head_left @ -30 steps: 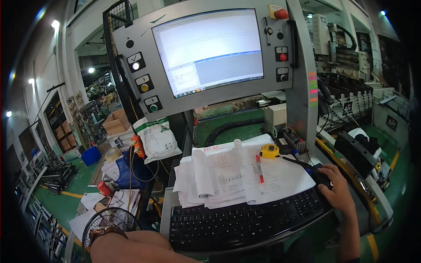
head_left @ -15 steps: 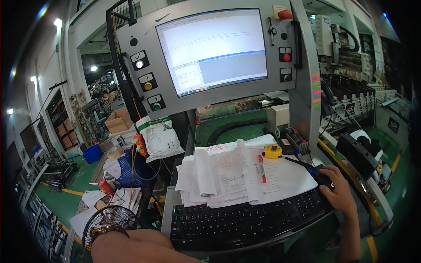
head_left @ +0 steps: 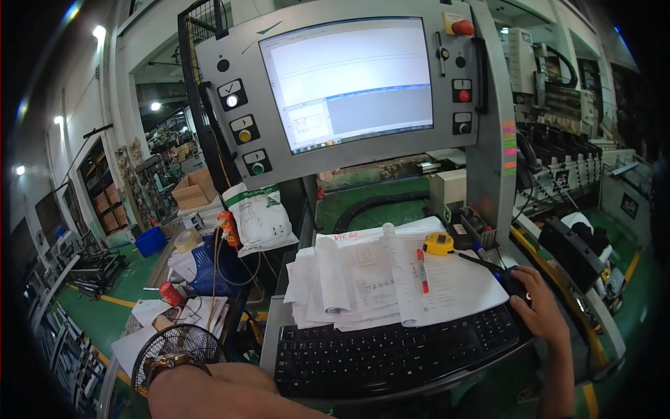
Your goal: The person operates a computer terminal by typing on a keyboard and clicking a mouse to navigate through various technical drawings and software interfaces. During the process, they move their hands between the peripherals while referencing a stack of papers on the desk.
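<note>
My right hand (head_left: 541,302) rests over a black computer mouse (head_left: 515,285) at the right end of the keyboard, its fingers curved around it. A black keyboard (head_left: 398,356) lies in front of me. Papers (head_left: 363,276) are spread along its back edge, some with curled sheets. On them lie a red-and-white marker (head_left: 422,271) and a yellow tape measure (head_left: 439,244). My left arm, with a wristwatch (head_left: 174,361), crosses the lower left beside a black wire fan guard (head_left: 183,342). The fingers of my left hand (head_left: 241,378) are hidden.
Above the papers stands a grey control panel (head_left: 314,162) with a lit screen (head_left: 352,70), several buttons and a red knob (head_left: 462,28). A white bag (head_left: 262,220) hangs at its left. Further left are a cardboard box (head_left: 195,190), a blue bin (head_left: 150,242) and a red can (head_left: 169,293).
The view has shifted slightly, so the panel and papers sit a little further right and lower. My right hand stays on the mouse. The small drawing on the screen looks slightly different.
</note>
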{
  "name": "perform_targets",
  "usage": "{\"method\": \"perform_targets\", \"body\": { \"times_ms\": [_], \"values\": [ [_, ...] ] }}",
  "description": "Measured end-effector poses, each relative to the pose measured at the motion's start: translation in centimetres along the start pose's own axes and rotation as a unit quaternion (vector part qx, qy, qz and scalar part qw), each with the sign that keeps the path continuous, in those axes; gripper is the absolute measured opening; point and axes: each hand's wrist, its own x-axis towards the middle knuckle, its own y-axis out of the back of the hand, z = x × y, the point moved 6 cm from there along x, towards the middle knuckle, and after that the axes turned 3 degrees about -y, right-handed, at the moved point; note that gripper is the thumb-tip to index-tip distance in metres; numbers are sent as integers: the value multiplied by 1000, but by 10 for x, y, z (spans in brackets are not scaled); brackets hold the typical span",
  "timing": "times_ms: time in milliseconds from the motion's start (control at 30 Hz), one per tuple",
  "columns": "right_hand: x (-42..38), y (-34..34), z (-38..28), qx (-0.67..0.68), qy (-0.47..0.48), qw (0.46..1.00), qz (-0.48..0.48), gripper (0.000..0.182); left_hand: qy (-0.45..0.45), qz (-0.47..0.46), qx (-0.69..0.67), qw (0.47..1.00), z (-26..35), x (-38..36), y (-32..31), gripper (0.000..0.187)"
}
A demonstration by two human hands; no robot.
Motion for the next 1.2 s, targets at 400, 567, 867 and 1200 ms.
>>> {"method": "perform_targets", "body": {
  "times_ms": [400, 567, 867, 1200],
  "values": [
    [1, -1, 1, -7, 1, 1000, -6, 57, 0, 0, -6, 1000, -1, 0, 0, 29],
    [0, 1, 0, 14, -9, 1000, 25, 56, -4, 2, -4, 1000, -2, 0, -1, 28],
    [-3, 4, 1, 20, -20, 998, 60, 55, 1, -9, -1, 1000, -2, 1, -1, 27],
    [-3, 4, 2, 23, -24, 998, 60, 52, 2, -10, 3, 1000, -2, 1, -2, 27]
  ]
}}
